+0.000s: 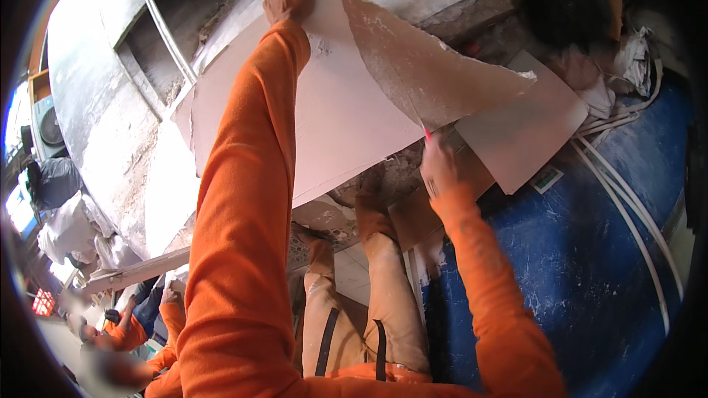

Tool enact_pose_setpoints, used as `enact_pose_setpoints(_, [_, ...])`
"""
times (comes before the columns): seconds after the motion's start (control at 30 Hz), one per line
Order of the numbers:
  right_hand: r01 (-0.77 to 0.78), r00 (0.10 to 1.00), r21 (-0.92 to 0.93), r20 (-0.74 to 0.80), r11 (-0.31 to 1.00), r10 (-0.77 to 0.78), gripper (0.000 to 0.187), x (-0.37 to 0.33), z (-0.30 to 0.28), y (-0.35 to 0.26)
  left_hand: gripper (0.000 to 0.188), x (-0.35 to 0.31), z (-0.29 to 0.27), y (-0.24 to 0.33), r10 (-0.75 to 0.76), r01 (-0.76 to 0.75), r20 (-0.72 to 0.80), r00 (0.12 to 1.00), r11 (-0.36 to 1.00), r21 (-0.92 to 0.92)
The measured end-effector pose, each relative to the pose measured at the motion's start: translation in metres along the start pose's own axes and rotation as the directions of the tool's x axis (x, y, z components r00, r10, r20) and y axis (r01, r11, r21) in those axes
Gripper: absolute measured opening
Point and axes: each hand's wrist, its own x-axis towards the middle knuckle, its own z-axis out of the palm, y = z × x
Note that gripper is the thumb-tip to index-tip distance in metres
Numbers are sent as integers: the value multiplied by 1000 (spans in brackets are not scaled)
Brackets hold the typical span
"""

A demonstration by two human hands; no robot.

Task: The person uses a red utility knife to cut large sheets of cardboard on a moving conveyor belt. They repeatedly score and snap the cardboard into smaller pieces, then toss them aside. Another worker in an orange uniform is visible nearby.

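Orange sleeves (pixel 240 214), nearest the wearer's head camera, reach forward over tan trousers (pixel 391 287) and the person's feet. Beyond them, in the middle of the scene, lies a broad, pale pinkish sheet (pixel 346 110) with a ragged right side. The left hand (pixel 289 0) is at its far edge, fingers curled in as a fist, its arm stretched straight; this probably steadies the sheet, though whether the fingers pinch the edge cannot be told. Well apart from it, near the right corner, the right hand (pixel 440 166) is closed around a small red-tipped tool (pixel 428 134), the tip pointing away from the body at the base of a torn grey-brown flap (pixel 435 74). Holding it there seems to suit working along the line between flap and sheet. Right of this rest a loose board piece (pixel 531 125), a scuffed blue surface (pixel 568 280) and white tubing (pixel 636 200). Near left, co-workers in orange (pixel 169 354) appear.
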Motion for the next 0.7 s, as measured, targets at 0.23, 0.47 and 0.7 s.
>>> enact_pose_setpoints(0.23, [-207, 978, -57, -50, 977, 204, 28, -77, 3, 108, 64, -2, 1, 9, 3, -2, 12, 1000, 999, -52])
enact_pose_setpoints(0.47, [319, 920, 91, -268, 943, -286, 31, 111, -55, -120, 62, -3, -1, 3, -21, 20, -17, 1000, 999, -44])
enact_pose_setpoints(0.7, [246, 888, 63, -415, 967, -199, 30, 195, -33, -190, 60, -2, 2, 15, -18, 18, 4, 1000, 998, -52])
